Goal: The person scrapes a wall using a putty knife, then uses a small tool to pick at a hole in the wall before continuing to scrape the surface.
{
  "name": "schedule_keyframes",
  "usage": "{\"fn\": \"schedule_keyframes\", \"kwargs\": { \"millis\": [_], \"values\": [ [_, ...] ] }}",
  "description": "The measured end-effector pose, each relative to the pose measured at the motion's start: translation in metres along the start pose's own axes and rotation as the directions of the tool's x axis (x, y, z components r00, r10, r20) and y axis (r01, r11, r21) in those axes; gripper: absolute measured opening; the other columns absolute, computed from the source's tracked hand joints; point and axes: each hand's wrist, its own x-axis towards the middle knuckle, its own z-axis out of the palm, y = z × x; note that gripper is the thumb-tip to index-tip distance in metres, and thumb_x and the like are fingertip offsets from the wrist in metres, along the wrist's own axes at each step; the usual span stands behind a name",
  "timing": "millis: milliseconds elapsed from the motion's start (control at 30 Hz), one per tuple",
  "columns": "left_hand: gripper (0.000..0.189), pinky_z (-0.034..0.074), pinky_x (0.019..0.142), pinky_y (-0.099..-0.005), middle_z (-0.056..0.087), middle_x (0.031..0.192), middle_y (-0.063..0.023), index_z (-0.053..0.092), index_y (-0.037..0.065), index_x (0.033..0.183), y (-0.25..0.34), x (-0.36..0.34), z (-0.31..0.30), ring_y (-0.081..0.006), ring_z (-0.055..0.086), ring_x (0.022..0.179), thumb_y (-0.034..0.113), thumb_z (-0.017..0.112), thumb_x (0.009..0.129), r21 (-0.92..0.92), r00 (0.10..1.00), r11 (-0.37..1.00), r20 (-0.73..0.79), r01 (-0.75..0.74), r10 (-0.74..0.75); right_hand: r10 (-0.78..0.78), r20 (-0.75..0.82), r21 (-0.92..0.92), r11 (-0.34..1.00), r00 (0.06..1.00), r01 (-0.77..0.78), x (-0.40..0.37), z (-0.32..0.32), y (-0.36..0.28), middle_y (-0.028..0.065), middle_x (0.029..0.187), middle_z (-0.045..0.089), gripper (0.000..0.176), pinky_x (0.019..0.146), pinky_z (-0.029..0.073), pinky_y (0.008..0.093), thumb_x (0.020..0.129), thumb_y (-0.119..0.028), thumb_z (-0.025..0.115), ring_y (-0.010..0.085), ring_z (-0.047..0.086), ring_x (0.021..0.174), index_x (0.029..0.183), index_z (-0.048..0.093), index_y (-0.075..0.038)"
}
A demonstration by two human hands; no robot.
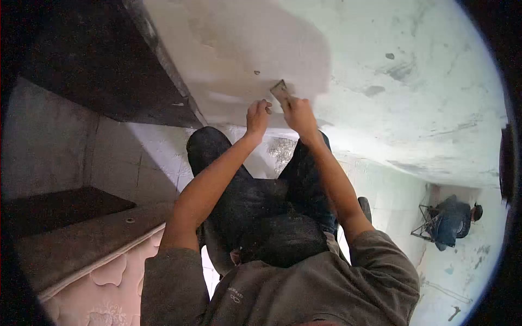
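My right hand point(300, 115) is wrapped round a putty knife point(280, 90), whose flat blade points up and overlaps the pale wall point(348, 32) in front of me. Close beside it on the left, my left hand point(258, 117) is closed, its fingers curled in; what they hold, if anything, is hidden. Shadow from my body falls over the patch of wall around both hands. A small dark chip mark point(256, 72) shows on the wall just above them.
A dark panel point(103, 60) stands along the left, over a tiled floor point(128, 157). Lower left lies a pink quilted mattress point(117, 277) by a brown ledge point(98, 239). Dark clothing point(451, 220) hangs on a metal-framed chair at the right. My bent knees point(209, 146) are near the wall.
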Motion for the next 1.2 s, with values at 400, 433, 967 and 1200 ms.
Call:
{"fn": "schedule_keyframes", "kwargs": {
  "millis": [400,433,967,1200],
  "values": [
    [0.032,0.044,0.072,-0.0350,0.061,0.081,-0.0120,0.063,-0.003,0.088,0.027,-0.009,0.002,-0.0212,0.057,0.071,0.023,0.045,0.093,-0.116,0.982,0.975,0.006,0.188,-0.188,-0.003,-0.023,-0.004,1.000,1.000,0.002,0.002,0.012,0.003,0.0240,0.069,0.061,0.019,0.056,0.048,0.0492,0.089,-0.021,0.059,0.0445,0.059,0.064,0.087,0.067,-0.003],
    [0.032,0.044,0.072,-0.0350,0.061,0.081,-0.0120,0.063,-0.003,0.088,0.024,-0.003,-0.001,-0.0212,0.057,0.071,0.023,0.045,0.093,-0.118,0.983,0.976,-0.004,0.182,-0.183,0.040,0.024,-0.012,0.999,0.999,-0.040,0.006,-0.001,-0.006,0.0254,0.069,0.060,0.024,0.059,0.049,0.0513,0.089,-0.022,0.058,0.0451,0.060,0.066,0.080,0.066,-0.001],
    [0.038,0.043,0.073,-0.0362,0.061,0.076,-0.0115,0.062,-0.002,0.081,0.024,-0.009,0.010,-0.0221,0.057,0.075,0.029,0.044,0.095,-0.129,0.979,0.972,-0.023,0.196,-0.201,0.130,0.166,-0.041,0.991,0.978,-0.125,0.014,0.006,-0.010,0.0284,0.072,0.061,0.029,0.067,0.051,0.0526,0.088,-0.021,0.058,0.0464,0.061,0.072,0.073,0.064,0.003],
    [0.037,0.043,0.073,-0.0369,0.060,0.075,-0.0130,0.061,-0.002,0.082,0.031,-0.008,0.007,-0.0230,0.058,0.073,0.027,0.044,0.095,-0.114,0.988,0.982,0.014,0.152,-0.151,0.040,0.059,-0.035,0.999,0.997,-0.038,0.014,-0.006,-0.009,0.0259,0.070,0.060,0.028,0.060,0.049,0.0503,0.088,-0.019,0.058,0.0453,0.060,0.065,0.073,0.064,0.003]
  ]
}}
